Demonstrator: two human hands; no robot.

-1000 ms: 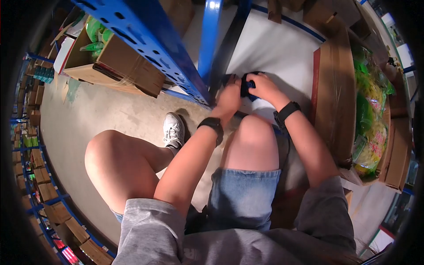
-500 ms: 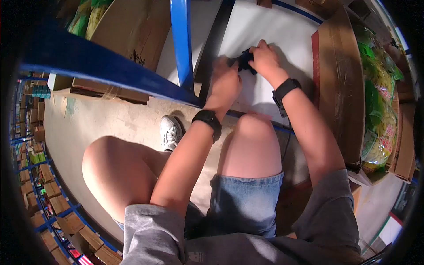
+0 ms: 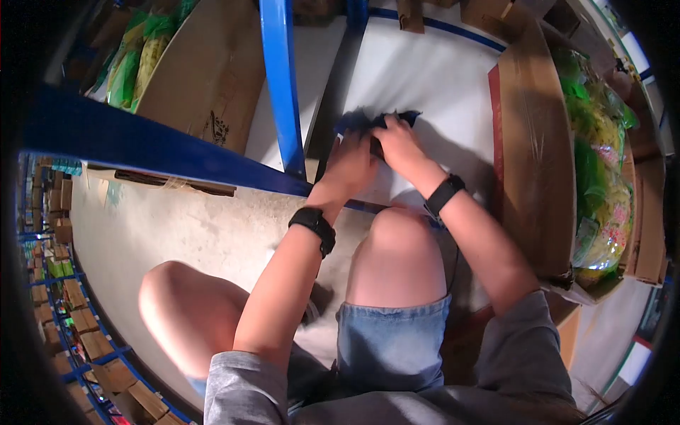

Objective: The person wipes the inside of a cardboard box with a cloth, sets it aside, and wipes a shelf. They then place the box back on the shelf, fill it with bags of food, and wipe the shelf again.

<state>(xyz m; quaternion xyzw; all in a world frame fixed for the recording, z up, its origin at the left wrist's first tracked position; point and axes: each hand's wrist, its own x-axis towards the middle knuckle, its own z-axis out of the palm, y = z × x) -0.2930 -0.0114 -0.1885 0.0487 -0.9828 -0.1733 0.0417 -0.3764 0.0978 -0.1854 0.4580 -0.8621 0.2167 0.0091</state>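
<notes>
A dark, crumpled cloth-like item (image 3: 361, 120) lies on the white shelf board (image 3: 432, 71), near its left edge. My left hand (image 3: 348, 164) is at the near side of it, fingers bent and partly smeared, so its grip is hard to make out. Beside it, my right hand (image 3: 398, 145) has its fingers pressed down on the dark item's near edge. Both wrists wear black bands.
A blue upright (image 3: 280, 85) and a blue beam (image 3: 156, 145) stand at the left. At the right is a cardboard box (image 3: 531, 156) with green and yellow packages (image 3: 602, 177). Another box (image 3: 205, 85) is upper left. My knees are below the board.
Both hands have moved toward me and slightly left, with the dark item now lower on the board and more spread out. The view has shifted, and my shoe is mostly hidden.
</notes>
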